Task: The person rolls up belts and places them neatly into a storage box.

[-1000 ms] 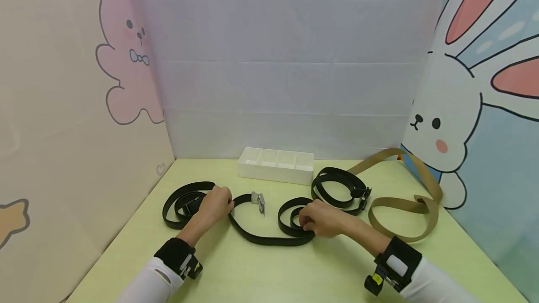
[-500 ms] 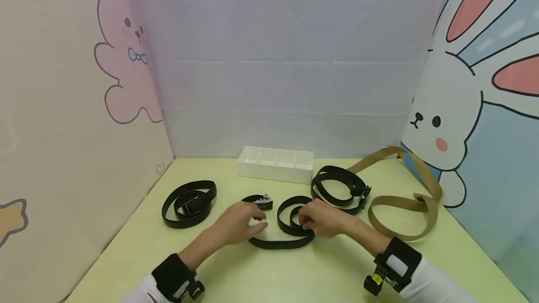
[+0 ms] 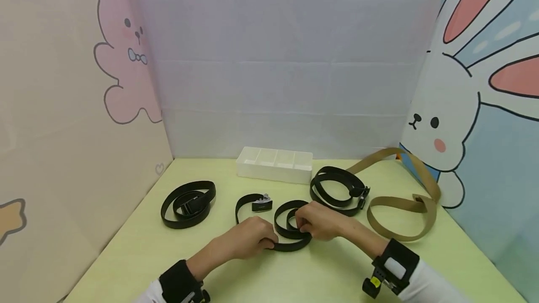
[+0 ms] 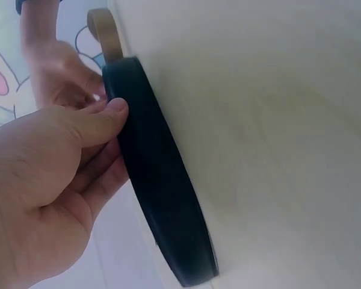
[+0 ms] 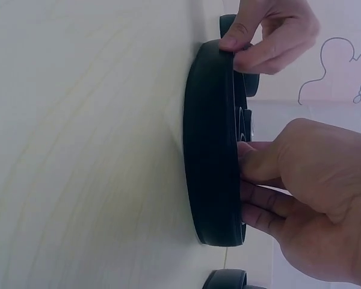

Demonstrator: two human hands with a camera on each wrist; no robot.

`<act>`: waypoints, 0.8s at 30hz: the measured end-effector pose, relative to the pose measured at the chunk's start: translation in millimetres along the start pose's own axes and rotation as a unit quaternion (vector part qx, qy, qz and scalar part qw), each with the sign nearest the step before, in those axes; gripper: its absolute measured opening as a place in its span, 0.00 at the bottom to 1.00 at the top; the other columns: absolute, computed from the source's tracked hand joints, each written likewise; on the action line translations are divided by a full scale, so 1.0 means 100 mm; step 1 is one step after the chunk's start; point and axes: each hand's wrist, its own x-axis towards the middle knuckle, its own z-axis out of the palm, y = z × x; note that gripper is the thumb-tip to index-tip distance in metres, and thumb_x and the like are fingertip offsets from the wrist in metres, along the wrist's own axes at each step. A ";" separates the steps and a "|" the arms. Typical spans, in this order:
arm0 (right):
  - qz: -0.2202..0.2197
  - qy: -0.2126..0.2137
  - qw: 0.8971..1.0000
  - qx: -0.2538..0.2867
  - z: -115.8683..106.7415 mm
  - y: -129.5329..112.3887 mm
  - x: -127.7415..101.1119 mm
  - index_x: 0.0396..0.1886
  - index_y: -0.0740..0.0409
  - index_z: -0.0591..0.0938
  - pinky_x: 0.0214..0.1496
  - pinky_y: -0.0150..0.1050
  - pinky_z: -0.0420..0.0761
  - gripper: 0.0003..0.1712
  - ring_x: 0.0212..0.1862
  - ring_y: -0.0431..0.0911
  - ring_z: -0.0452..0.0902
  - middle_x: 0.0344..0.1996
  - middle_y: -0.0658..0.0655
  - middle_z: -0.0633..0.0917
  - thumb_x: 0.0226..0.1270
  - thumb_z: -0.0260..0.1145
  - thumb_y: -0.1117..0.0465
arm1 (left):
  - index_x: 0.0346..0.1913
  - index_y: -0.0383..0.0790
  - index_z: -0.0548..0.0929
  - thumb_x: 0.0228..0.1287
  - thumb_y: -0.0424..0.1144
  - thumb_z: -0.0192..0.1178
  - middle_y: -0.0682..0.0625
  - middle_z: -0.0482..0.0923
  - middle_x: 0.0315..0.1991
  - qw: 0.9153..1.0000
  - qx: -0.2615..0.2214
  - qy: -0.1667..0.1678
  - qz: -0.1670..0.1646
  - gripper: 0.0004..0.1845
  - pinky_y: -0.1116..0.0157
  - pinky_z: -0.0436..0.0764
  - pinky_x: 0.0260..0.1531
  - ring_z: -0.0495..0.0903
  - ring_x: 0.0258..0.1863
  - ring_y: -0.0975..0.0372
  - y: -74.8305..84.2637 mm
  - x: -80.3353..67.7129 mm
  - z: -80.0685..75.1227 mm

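A black belt [image 3: 290, 247] stands on its edge on the table, partly coiled. Its silver-and-black buckle [image 3: 262, 205] lies at the loose end, left of the coil. My left hand [image 3: 252, 237] pinches the strap's front stretch; in the left wrist view the thumb lies on the band's [image 4: 156, 168] outer face, with fingers behind it. Inside the coil, the fingers of my right hand [image 3: 320, 221] pinch the inner turns, which the outer band [image 5: 210, 144] mostly hides in the right wrist view.
One coiled black belt [image 3: 183, 223] stands at the left, another [image 3: 355, 183] at the back right. Beside it a tan belt [image 3: 421, 172] runs loosely along the right wall. A white compartment box [image 3: 269, 172] stands at the table's back. Printed walls enclose the table [image 3: 345, 275].
My left hand has let go near the buckle end, moved right and forward-down, and taken hold of the strap close to the coil. The buckle has turned over. My right hand has stayed at the coil.
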 end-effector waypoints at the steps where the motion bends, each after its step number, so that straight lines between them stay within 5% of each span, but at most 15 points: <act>1: 0.001 -0.001 1.000 0.000 -0.01 0.00 -0.01 0.31 0.54 0.86 0.38 0.29 0.75 0.13 0.30 0.30 0.70 0.28 0.47 0.85 0.74 0.74 0.74 | 0.34 0.48 0.92 0.72 0.30 0.75 0.60 0.88 0.32 1.000 0.008 -0.004 -0.002 0.10 0.79 0.78 0.42 0.79 0.34 0.78 -0.03 -0.03 -0.02; 8: 0.002 -0.009 1.000 0.002 -0.08 0.02 -0.03 0.31 0.55 0.86 0.39 0.29 0.74 0.13 0.31 0.30 0.68 0.28 0.48 0.84 0.74 0.74 0.74 | 0.36 0.48 0.95 0.68 0.26 0.77 0.59 0.92 0.36 0.999 0.031 -0.020 -0.035 0.11 0.70 0.87 0.46 0.88 0.39 0.72 -0.26 -0.27 -0.20; 24: 0.001 0.008 0.999 0.044 -0.04 0.12 -0.16 0.31 0.56 0.85 0.38 0.29 0.72 0.13 0.30 0.30 0.66 0.26 0.50 0.82 0.75 0.73 0.73 | 0.34 0.48 0.96 0.63 0.26 0.79 0.59 0.95 0.35 0.996 0.053 0.032 -0.068 0.11 0.70 0.86 0.39 0.88 0.35 0.73 -0.71 -0.64 -0.30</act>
